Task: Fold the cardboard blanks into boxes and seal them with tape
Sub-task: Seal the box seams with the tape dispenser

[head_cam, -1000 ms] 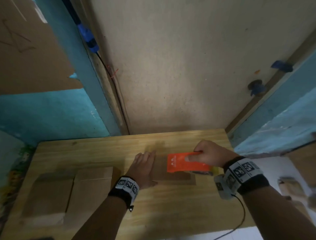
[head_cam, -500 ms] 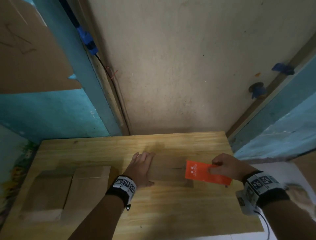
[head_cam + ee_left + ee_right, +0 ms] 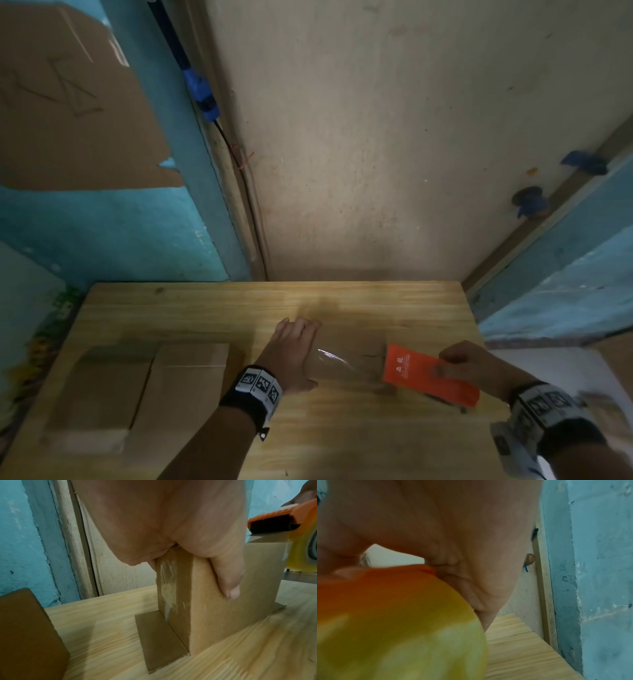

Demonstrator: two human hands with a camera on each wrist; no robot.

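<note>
A brown cardboard box stands mid-table, its bottom flaps splayed flat on the wood. My left hand holds its left end, the thumb pressed on the near face and the fingers over the taped end face. A shiny strip of clear tape runs along the top. My right hand grips an orange tape dispenser at the box's right end. In the right wrist view the dispenser and its yellowish roll fill the frame, blurred.
Two closed cardboard boxes sit side by side at the table's left. The wooden table butts against a beige wall, with a blue wall close on the right. A large cardboard sheet leans at upper left.
My right hand has drawn the dispenser rightward along the box top, from its middle to the right end, leaving tape behind. The left hand has stayed on the left end.
</note>
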